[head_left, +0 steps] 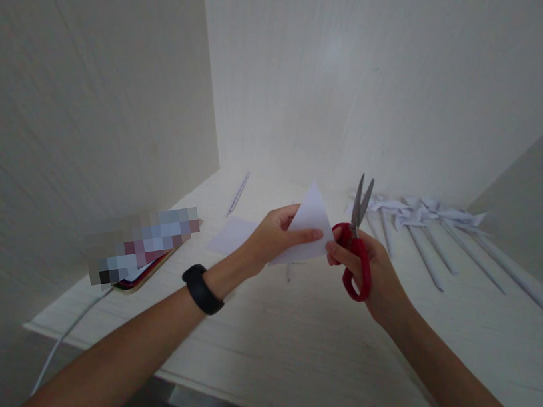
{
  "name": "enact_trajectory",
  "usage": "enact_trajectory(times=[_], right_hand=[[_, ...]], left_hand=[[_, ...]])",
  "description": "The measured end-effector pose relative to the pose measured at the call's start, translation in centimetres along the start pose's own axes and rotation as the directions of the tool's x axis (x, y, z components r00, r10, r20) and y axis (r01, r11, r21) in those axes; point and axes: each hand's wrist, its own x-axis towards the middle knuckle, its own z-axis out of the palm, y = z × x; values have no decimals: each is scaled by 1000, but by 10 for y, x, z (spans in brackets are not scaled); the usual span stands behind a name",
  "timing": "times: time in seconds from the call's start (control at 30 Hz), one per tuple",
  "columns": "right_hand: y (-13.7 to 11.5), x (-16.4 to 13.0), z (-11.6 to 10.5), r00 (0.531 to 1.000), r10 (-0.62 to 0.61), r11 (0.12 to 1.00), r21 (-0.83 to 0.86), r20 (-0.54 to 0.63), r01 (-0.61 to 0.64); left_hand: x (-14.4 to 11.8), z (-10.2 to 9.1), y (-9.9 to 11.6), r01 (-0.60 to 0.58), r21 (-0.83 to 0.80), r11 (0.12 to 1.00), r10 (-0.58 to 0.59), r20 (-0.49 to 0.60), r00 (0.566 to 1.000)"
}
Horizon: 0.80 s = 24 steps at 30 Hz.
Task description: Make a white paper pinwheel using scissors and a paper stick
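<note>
The left hand [272, 237] pinched a white, folded-looking piece of thin paper [307, 222] between thumb and fingers, above the middle of the pale wooden tabletop [271, 345]. The right hand [376, 266], fingers curled around red-handled metal scissors [354, 227] whose 2 blades pointed upward, slightly parted, had its thumb and forefinger at the paper's lower right corner. Slim white rolled-paper sticks [425, 259] lay to the right, and 1 flat white paper scrap [232, 232] lay beyond the left wrist.
</note>
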Motion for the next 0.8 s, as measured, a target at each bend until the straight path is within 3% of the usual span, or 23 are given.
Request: enact_trajectory(times=[0.17, 0.5, 0.8], right_hand=[[-5, -3, 1, 998, 5, 999, -40, 68, -2], [6, -1, -1, 965, -41, 998, -43, 258, 54], [1, -1, -1, 961, 14, 996, -87, 277, 11]], left_hand=[[-1, -1, 1, 28, 7, 1000, -28, -36, 999], [0, -4, 5, -77, 12, 997, 78, -35, 996], [-1, -3, 3, -89, 12, 996, 88, 44, 995]])
